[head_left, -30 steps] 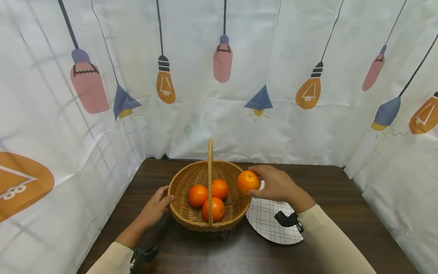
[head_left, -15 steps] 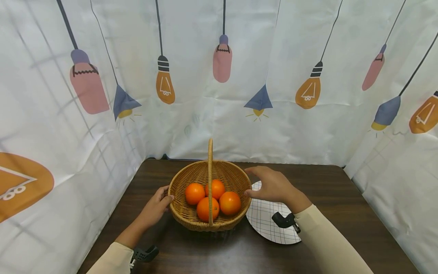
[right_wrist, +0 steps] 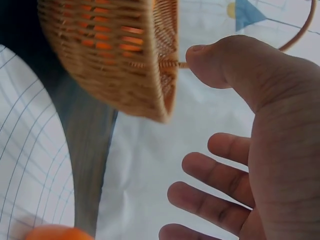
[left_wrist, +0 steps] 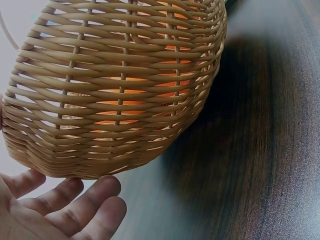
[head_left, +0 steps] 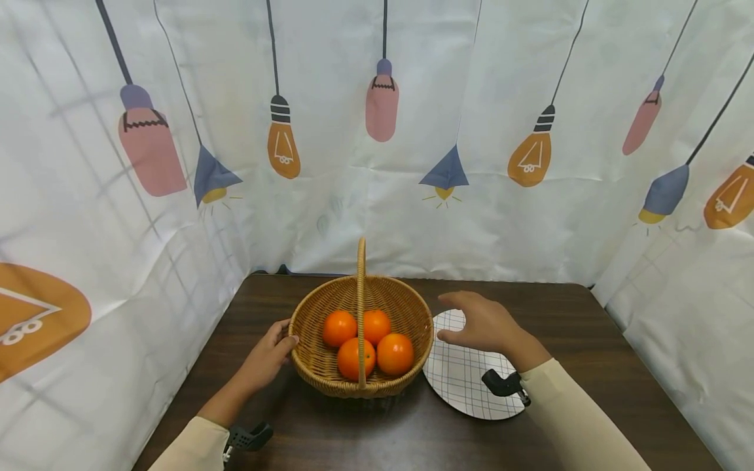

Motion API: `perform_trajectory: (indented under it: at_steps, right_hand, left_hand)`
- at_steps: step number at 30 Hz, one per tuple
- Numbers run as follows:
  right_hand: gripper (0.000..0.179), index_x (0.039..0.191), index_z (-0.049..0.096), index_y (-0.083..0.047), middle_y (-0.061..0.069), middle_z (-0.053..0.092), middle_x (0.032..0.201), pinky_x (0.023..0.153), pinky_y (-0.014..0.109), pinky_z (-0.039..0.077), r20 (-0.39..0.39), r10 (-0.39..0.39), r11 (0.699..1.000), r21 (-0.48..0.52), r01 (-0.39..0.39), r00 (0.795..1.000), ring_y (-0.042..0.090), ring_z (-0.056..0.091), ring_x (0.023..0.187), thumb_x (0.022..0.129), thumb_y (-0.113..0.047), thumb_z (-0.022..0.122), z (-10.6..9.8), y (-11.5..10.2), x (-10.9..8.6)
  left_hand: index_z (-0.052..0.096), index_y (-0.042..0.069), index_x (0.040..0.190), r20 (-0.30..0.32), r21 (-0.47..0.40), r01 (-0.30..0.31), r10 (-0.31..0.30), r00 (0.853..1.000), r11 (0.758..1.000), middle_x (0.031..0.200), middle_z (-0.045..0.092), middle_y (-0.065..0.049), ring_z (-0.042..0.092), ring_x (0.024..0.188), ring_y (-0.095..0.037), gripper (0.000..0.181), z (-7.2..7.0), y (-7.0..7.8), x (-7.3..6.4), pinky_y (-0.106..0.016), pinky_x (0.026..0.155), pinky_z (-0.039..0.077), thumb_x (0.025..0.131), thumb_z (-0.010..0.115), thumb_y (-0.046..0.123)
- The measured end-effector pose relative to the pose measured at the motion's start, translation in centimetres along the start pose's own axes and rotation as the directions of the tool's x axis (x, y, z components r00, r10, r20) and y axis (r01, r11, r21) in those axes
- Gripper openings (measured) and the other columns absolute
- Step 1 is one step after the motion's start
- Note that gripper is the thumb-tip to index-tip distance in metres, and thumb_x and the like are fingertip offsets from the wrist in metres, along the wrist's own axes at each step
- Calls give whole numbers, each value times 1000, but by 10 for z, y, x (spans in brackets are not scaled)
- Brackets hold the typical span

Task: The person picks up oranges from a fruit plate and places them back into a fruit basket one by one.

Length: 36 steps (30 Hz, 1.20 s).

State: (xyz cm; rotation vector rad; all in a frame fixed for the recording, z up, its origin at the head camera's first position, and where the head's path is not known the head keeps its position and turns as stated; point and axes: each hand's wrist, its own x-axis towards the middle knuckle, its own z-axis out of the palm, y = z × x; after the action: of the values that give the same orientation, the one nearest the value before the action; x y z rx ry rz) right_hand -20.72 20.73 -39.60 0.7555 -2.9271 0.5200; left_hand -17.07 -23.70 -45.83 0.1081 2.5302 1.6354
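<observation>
A wicker basket point(head_left: 400, 307) with a tall arched handle point(head_left: 361, 294) stands on the table, several oranges point(head_left: 395, 354) inside it. My left hand point(head_left: 268, 356) holds its left rim, thumb on top. In the left wrist view, that hand's fingertips point(left_wrist: 107, 187) touch the outer weave. To the basket's right, my right hand point(head_left: 485, 324) hovers above a white plate with grid lines point(head_left: 465, 383), fingers and thumb apart around nothing. The right wrist view catches the top of another orange point(right_wrist: 57, 234) on the plate, which the head view hides behind the right hand.
The dark wooden table point(head_left: 565, 314) reaches back to a white curtain point(head_left: 365, 209) printed with lamps and bulbs. More curtain flanks the table on both sides. Black wrist straps point(head_left: 250, 437) sit on both arms.
My right hand let an orange go inside the basket, at its right front. The other oranges shifted slightly. That hand then drew back rightward over the plate, while the left hand stayed on the rim.
</observation>
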Motion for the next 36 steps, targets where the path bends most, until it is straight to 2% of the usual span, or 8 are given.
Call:
perform_trajectory:
  at_steps: [3, 10, 23, 30, 36]
  right_hand:
    - [76, 144, 59, -17, 5, 59, 142, 92, 55, 51, -5, 19, 1000, 4, -19, 1000, 28, 58, 126, 83, -56, 78, 0, 7, -3]
    - [74, 145, 59, -18, 5, 58, 144, 95, 59, 49, 6, 62, 998, 14, -62, 998, 31, 53, 132, 83, -55, 78, 0, 19, -11]
    - [71, 144, 59, -17, 9, 59, 143, 86, 56, 53, 3, 130, 991, 1, -130, 991, 32, 59, 122, 85, -52, 77, 4, 42, -24]
    - [80, 144, 59, -14, 12, 60, 140, 77, 52, 55, -11, 152, 988, -22, -152, 988, 32, 62, 113, 84, -67, 72, 5, 57, -31]
    - [78, 144, 58, -11, 15, 59, 140, 77, 56, 55, -21, 154, 987, -41, -155, 988, 37, 60, 118, 85, -58, 76, 6, 69, -33]
  left_hand:
    - [26, -5, 156, 2, -16, -10, 10, 1000, 1000, 144, 48, -28, 57, 122, -37, 60, 0, -1, 0, -49, 90, 53, 108, 48, 24]
    - [27, -6, 155, 1, -41, -37, 37, 999, 998, 143, 48, -29, 58, 120, -38, 58, 0, 0, -1, -49, 90, 54, 108, 47, 22]
    - [28, -7, 154, -2, -28, -25, 25, 1000, 999, 142, 49, -29, 58, 121, -39, 58, 2, 2, -2, -51, 90, 53, 107, 48, 23]
    - [27, -6, 154, 4, -33, -15, 15, 1000, 999, 144, 48, -29, 57, 122, -39, 59, 1, 2, -2, -51, 91, 52, 108, 48, 23]
    - [27, -6, 155, 4, -28, -9, 10, 1000, 1000, 145, 47, -29, 56, 122, -39, 59, 0, 2, -3, -51, 91, 52, 108, 48, 24]
